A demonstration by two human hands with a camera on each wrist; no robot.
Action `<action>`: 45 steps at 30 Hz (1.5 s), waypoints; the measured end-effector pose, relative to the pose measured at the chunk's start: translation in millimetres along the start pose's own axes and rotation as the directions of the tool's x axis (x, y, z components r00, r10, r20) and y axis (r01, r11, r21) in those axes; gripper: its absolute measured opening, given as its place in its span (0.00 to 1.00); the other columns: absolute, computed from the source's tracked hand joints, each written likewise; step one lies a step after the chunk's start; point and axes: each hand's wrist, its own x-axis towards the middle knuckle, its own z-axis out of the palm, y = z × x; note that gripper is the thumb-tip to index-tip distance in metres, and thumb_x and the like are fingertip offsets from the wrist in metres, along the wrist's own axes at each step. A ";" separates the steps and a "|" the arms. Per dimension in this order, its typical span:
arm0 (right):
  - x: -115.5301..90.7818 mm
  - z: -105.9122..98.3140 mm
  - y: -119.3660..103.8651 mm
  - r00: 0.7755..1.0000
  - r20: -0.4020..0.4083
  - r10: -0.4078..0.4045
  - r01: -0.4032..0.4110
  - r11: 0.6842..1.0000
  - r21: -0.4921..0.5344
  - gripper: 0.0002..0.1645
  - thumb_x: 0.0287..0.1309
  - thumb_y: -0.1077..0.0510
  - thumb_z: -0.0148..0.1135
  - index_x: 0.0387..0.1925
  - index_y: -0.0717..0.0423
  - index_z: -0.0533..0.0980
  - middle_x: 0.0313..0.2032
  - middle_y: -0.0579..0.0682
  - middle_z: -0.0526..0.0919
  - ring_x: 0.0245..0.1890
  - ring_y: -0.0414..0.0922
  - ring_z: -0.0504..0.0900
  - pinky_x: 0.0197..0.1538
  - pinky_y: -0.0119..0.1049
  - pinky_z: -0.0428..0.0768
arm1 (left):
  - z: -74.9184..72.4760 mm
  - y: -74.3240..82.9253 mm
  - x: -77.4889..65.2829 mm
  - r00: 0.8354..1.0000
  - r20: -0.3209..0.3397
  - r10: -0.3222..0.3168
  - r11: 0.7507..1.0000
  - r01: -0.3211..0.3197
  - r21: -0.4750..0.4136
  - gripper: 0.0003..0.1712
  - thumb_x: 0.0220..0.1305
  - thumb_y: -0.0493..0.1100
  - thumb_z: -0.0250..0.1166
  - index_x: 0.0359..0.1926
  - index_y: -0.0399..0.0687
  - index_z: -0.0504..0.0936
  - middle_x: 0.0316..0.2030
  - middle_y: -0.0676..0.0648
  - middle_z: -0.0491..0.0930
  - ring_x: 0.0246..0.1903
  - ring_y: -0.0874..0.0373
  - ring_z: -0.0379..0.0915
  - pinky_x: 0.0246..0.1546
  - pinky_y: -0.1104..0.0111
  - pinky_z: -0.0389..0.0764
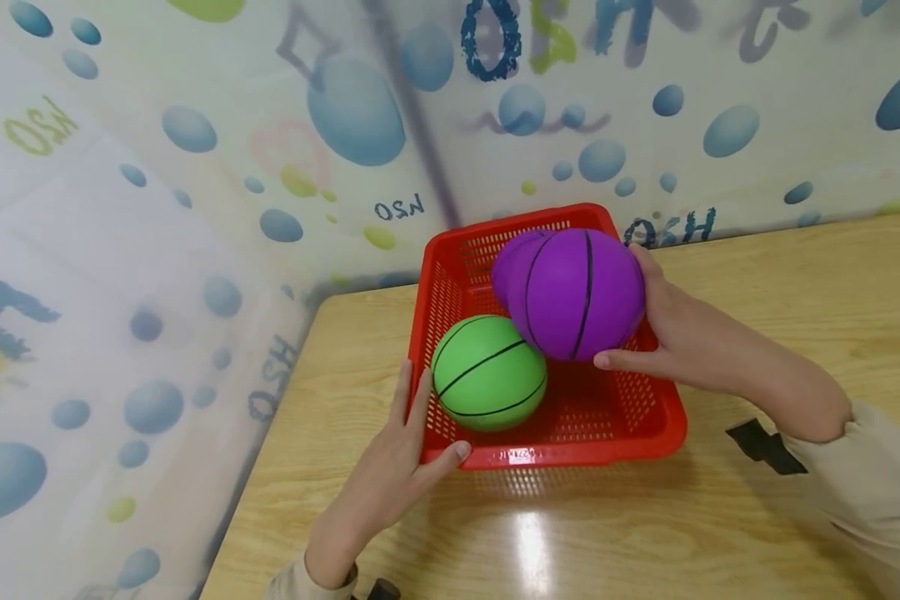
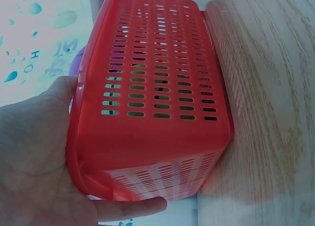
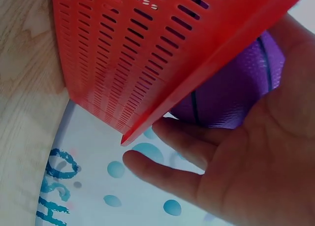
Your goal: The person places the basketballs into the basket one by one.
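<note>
A red plastic basket (image 1: pixel 570 454) with slotted sides stands on the table. At its front left corner my left hand (image 1: pixel 386 467) holds the rim, thumb over the front edge and fingers along the left side. Inside the basket at the left lies a green ball (image 1: pixel 487 375) with black lines. My right hand (image 1: pixel 686 333) holds a purple ball (image 1: pixel 562 296) with black lines from its right side, over the basket's right rear part. Thumb and fingers are spread around it. Another purple shape (image 1: pixel 506 271) shows behind that ball, mostly hidden by it.
Pale wood-grain table (image 1: pixel 795 308) surrounds the basket. Directly behind the basket and off to the left rise walls (image 1: pixel 217 208) covered with blue and green bubble prints. A black strap piece (image 1: pixel 767 446) shows by the right sleeve.
</note>
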 end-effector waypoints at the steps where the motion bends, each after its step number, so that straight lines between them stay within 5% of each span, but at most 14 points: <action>1: 0.3 0.2 1.2 1.000 0.001 -0.015 0.015 1.000 -0.013 0.74 0.44 0.41 0.71 0.70 0.53 0.24 0.63 0.69 0.56 0.59 0.65 0.62 0.49 0.62 0.70 | 0.1 0.0 0.2 1.000 0.000 -0.001 1.000 0.001 0.001 0.52 0.59 0.65 0.57 0.73 0.59 0.36 0.72 0.51 0.27 0.45 0.41 0.75 0.45 0.50 0.75; 11: -0.8 1.5 6.5 0.998 -0.030 -0.058 0.056 0.997 -0.051 0.76 0.42 0.45 0.74 0.69 0.55 0.23 0.61 0.71 0.58 0.58 0.67 0.62 0.49 0.63 0.70 | -0.7 0.7 4.9 1.000 0.017 0.009 1.000 -0.008 -0.008 0.52 0.60 0.64 0.58 0.73 0.59 0.37 0.72 0.51 0.26 0.44 0.41 0.75 0.45 0.49 0.74; 30: 9.3 13.1 -1.6 0.994 -0.105 -0.021 0.012 0.996 -0.087 0.75 0.39 0.49 0.76 0.69 0.59 0.28 0.56 0.70 0.64 0.54 0.65 0.64 0.49 0.60 0.71 | -2.9 -8.8 6.2 1.000 -0.016 0.024 1.000 -0.024 0.006 0.51 0.60 0.63 0.58 0.73 0.52 0.41 0.72 0.49 0.28 0.45 0.40 0.75 0.46 0.48 0.74; 34: 13.4 10.5 -7.9 1.000 -0.031 -0.007 0.007 1.000 -0.007 0.79 0.41 0.47 0.75 0.68 0.56 0.19 0.64 0.69 0.54 0.61 0.65 0.58 0.52 0.62 0.68 | -4.3 -13.0 1.4 0.999 -0.029 0.014 1.000 -0.014 0.003 0.51 0.60 0.63 0.58 0.73 0.51 0.41 0.72 0.49 0.29 0.46 0.40 0.74 0.47 0.49 0.73; 39: 7.0 -13.6 -16.8 0.993 0.067 0.100 -0.105 0.992 0.076 0.81 0.43 0.40 0.72 0.64 0.46 0.11 0.70 0.57 0.24 0.68 0.63 0.39 0.56 0.66 0.57 | -6.4 -15.2 -3.4 0.999 -0.038 0.013 1.000 -0.012 0.004 0.52 0.60 0.59 0.61 0.73 0.48 0.41 0.72 0.48 0.30 0.46 0.39 0.74 0.46 0.48 0.74; 45: -9.6 -41.5 -18.9 0.984 0.039 0.174 -0.178 0.975 0.135 0.69 0.53 0.41 0.64 0.65 0.35 0.15 0.70 0.47 0.22 0.69 0.60 0.33 0.59 0.68 0.47 | -8.9 -15.9 -6.5 0.999 -0.040 0.021 1.000 -0.020 0.017 0.53 0.60 0.59 0.61 0.73 0.46 0.39 0.72 0.47 0.31 0.46 0.40 0.74 0.45 0.48 0.74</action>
